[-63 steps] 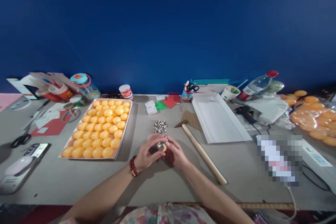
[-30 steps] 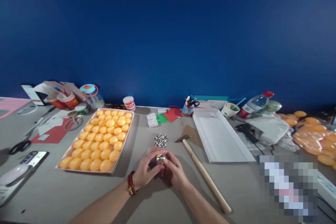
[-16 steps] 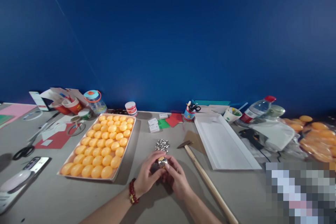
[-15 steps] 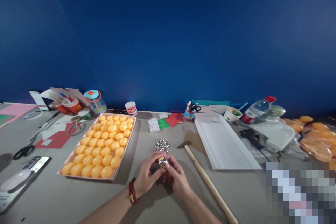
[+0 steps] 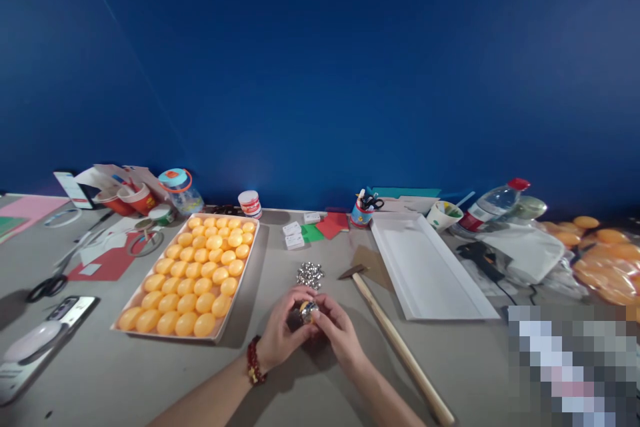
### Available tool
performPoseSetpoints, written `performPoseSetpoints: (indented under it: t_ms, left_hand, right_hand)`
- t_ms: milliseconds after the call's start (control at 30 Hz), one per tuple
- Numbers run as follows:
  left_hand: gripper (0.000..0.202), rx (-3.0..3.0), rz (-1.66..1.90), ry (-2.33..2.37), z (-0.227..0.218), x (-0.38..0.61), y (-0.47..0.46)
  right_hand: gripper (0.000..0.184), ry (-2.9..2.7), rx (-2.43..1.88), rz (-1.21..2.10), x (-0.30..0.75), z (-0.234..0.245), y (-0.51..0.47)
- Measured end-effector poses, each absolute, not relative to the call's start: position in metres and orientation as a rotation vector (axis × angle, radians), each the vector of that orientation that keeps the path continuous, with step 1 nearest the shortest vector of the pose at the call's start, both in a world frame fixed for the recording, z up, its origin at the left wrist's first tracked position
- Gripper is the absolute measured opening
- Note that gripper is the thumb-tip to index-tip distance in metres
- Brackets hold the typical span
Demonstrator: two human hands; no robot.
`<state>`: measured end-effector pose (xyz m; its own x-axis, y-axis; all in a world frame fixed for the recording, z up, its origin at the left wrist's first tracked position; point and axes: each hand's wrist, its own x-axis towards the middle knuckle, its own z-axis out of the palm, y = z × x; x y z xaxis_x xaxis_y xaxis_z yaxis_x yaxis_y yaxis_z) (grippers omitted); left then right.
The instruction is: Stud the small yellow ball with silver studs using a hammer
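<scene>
Between both hands, above the grey table, is an orange ping-pong ball (image 5: 309, 311) with shiny silver pieces, apparently thumbtacks, covering much of the side I see. My left hand (image 5: 286, 330) is closed around its left side and wears a dark red bead bracelet (image 5: 255, 360) at the wrist. My right hand (image 5: 340, 333) grips it from the right, thumb pressed on the silver surface. Just beyond the fingers lies a loose pile of silver thumbtacks (image 5: 310, 274). The lower part of the ball is hidden by my fingers.
A shallow box of orange balls (image 5: 193, 280) stands left. Right of my hands lie a wooden-handled hammer (image 5: 395, 340) and a white tray (image 5: 435, 273). Small white boxes (image 5: 294, 240) and a pen cup (image 5: 361, 215) stand further back; black scissors (image 5: 47, 287) lie far left.
The ball has turned slightly in my fingers, with its silver side shifted a little left. Both hands keep their hold. The camera view has tilted down slightly.
</scene>
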<state>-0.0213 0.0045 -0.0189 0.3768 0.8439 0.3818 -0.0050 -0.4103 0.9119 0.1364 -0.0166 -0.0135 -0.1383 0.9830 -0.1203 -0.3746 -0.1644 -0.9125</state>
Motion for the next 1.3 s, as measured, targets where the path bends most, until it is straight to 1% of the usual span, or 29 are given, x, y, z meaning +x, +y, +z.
performPoseSetpoints:
  t_ms: [100, 167, 200, 267, 400, 500, 733, 800, 867, 967, 1033, 1167, 1300]
  left_hand:
    - [0.029, 1.666, 1.139, 0.702, -0.015, -0.021, 0.005]
    - [0.025, 1.604, 1.161, 0.717, -0.013, -0.021, 0.005]
    - [0.025, 1.566, 1.194, 0.736, -0.013, -0.021, 0.005]
    - [0.026, 1.478, 1.258, 0.798, -0.014, -0.022, 0.006]
    - [0.032, 1.328, 1.291, 0.912, -0.016, -0.022, 0.005]
    - [0.032, 1.262, 1.287, 0.929, -0.018, -0.022, 0.004]
    - [0.032, 1.182, 1.273, 0.938, -0.017, -0.02, 0.002]
    - [0.032, 1.172, 1.278, 0.934, -0.017, -0.019, 0.002]
    - [0.032, 1.165, 1.277, 0.926, -0.017, -0.019, 0.001]
    - [0.032, 1.15, 1.27, 0.913, -0.017, -0.018, 0.0]
    - [0.033, 1.137, 1.253, 0.904, -0.017, -0.018, 0.0]
    - [0.037, 1.131, 1.21, 0.895, -0.015, -0.018, -0.001]
    - [0.04, 1.133, 1.238, 0.96, -0.015, -0.018, 0.0]
  right_hand:
    - [0.037, -1.026, -0.987, 1.552, 0.139, -0.014, -0.014]
    - [0.036, -1.136, -1.062, 1.486, 0.145, -0.013, -0.01]
    - [0.035, -1.209, -1.124, 1.413, 0.149, -0.013, -0.006]
    - [0.035, -1.374, -1.281, 1.151, 0.16, -0.011, 0.004]
    - [0.02, -1.787, -1.535, 0.651, 0.178, -0.007, 0.023]
    - [0.019, -1.978, -1.582, 0.517, 0.176, -0.008, 0.029]
    - [0.019, -2.019, -1.635, 0.47, 0.16, -0.019, 0.03]
    - [0.022, -2.021, -1.64, 0.46, 0.161, -0.02, 0.03]
    - [0.024, -2.024, -1.61, 0.448, 0.163, -0.02, 0.029]
    - [0.022, -1.986, -1.477, 0.468, 0.167, -0.022, 0.027]
    - [0.019, -1.897, -1.396, 0.542, 0.168, -0.025, 0.026]
    - [0.012, -1.579, -1.342, 0.83, 0.165, -0.027, 0.024]
    - [0.018, -1.299, -1.235, 1.123, 0.162, -0.015, 0.021]
